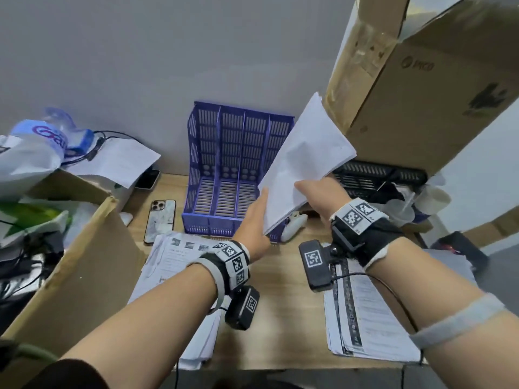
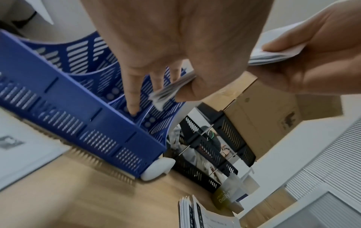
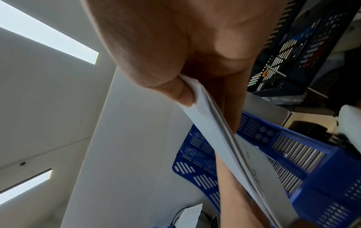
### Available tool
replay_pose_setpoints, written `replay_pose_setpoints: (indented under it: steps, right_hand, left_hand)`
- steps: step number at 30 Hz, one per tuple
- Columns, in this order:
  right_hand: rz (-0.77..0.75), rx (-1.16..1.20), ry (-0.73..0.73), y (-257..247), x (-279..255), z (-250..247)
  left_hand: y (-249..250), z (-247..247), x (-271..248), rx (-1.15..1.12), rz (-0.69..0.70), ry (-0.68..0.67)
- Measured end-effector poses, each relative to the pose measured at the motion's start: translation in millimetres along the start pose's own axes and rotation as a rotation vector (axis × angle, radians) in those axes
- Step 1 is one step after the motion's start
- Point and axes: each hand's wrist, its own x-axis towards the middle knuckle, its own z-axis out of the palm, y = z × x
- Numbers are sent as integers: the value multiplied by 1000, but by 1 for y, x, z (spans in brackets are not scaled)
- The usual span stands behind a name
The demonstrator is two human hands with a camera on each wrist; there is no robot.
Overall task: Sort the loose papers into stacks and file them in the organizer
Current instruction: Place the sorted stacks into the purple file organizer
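- Nearest the person, well in front of the purple organizer [image 1: 236, 175], two sorted paper stacks lay flat on the wooden tabletop [image 1: 283, 299]: a left stack [image 1: 174, 279] under the left forearm and a right stack [image 1: 365, 310] with a dark printed strip down its edge.
- Just in front of the organizer, the left hand [image 1: 254, 220] met the lower left edge of a held sheaf of papers [image 1: 306, 161]. In the left wrist view its thumb and fingers [image 2: 134, 92] pinched that corner, the sheets fanning slightly at the tip.
- The right hand [image 1: 320, 192] gripped the sheaf's lower right edge, thumb on top and fingers curled beneath; the right wrist view showed the edge bowing around the thumb.
- The sheaf itself hung tilted in the air over the organizer's right-hand slots, not yet inside any of them.
- It looked light but floppy: a modest thickness of loose sheets, likely to sag, splay or slide against one another. Holding both lower corners, with the sheets squared, seemed the soundest grip; a one-handed pinch would probably let the far end droop and catch on a divider.
- The organizer appeared empty, its dividers upright, with a white controller [image 1: 295, 223] touching its front right corner.
- Beyond and to the organizer's right stood a black tray rack [image 1: 373, 178] under a large cardboard box [image 1: 421, 80].
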Motion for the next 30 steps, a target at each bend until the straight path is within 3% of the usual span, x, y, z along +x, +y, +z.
replay_pose_setpoints:
  steps: [11,17,20,27,30]
  right_hand:
    - [14,-35,-123,2,90,-12]
    - [-152,-88,-187,-2,136,-1]
    - [-247,-98,-199,0,148,11]
    - [-275,-136,-311,29,147,39]
    - [-264,-86,-377,46,135,42]
  left_hand:
    - [-8,30,66,-93,-133,-28]
    - [-14,28,101,276,-350,160]
    - [-17,29,115,254,-435,162]
    - [-16,36,115,126,-474,160]
    - [-16,39,107,96,-514,234]
